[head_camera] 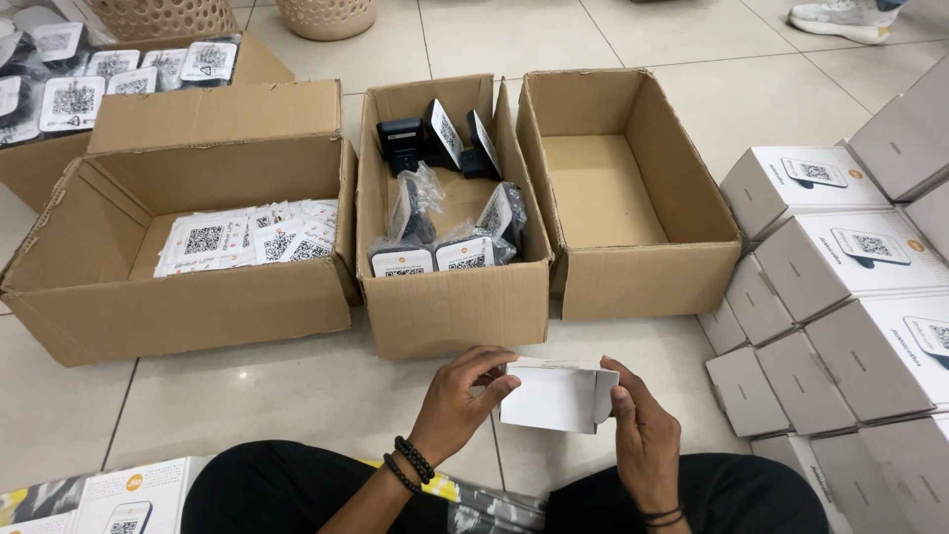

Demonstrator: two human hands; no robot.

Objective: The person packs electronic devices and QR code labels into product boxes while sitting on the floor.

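A small white carton (556, 397) with an open top flap is held just above the tiled floor, between my knees. My left hand (457, 405) grips its left end, fingers curled over the top edge. My right hand (641, 435) holds its right side, thumb against the side flap. Just beyond it stands the middle cardboard box (450, 302) with several small black devices, some in clear bags.
An empty cardboard box (647, 282) sits to the right, a box of printed white cards (178, 307) to the left. Stacked white cartons (840, 326) line the right side. Wicker baskets (326, 18) and another person's shoe (845, 20) are at the far edge.
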